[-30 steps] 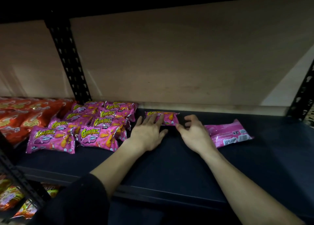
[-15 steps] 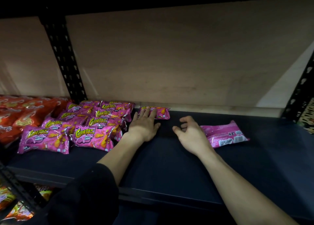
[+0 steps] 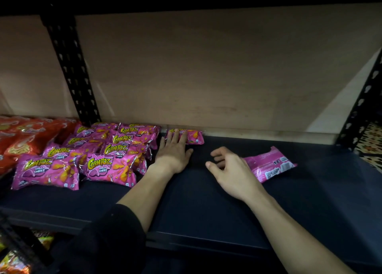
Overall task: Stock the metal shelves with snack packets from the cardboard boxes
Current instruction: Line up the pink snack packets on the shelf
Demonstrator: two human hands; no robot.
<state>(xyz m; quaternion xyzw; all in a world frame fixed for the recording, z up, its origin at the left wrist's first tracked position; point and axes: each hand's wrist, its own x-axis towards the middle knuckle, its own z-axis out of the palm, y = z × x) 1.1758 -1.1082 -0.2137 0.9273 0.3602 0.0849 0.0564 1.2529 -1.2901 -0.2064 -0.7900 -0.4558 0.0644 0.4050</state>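
Observation:
My left hand (image 3: pixel 173 151) lies flat on the dark shelf (image 3: pixel 206 201), straight fingers resting on a pink Corntoz packet (image 3: pixel 193 136) pushed against the back wall. My right hand (image 3: pixel 229 170) hovers low over the shelf with loosely curled fingers and holds nothing. Just right of it a second pink packet (image 3: pixel 270 164) lies face down, its near end hidden behind that hand. Several pink Corntoz packets (image 3: pixel 107 149) are stacked in rows at the left.
Orange snack packets (image 3: pixel 22 137) fill the far left. Black perforated uprights stand at the back left (image 3: pixel 70 66) and right edge (image 3: pixel 363 100). A beige back panel (image 3: pixel 206 66) closes the shelf. More packets (image 3: pixel 12 261) show on the lower shelf.
My left hand slid the single pink packet back to the wall. My right hand drew away from it toward the face-down packet. The view shifted slightly.

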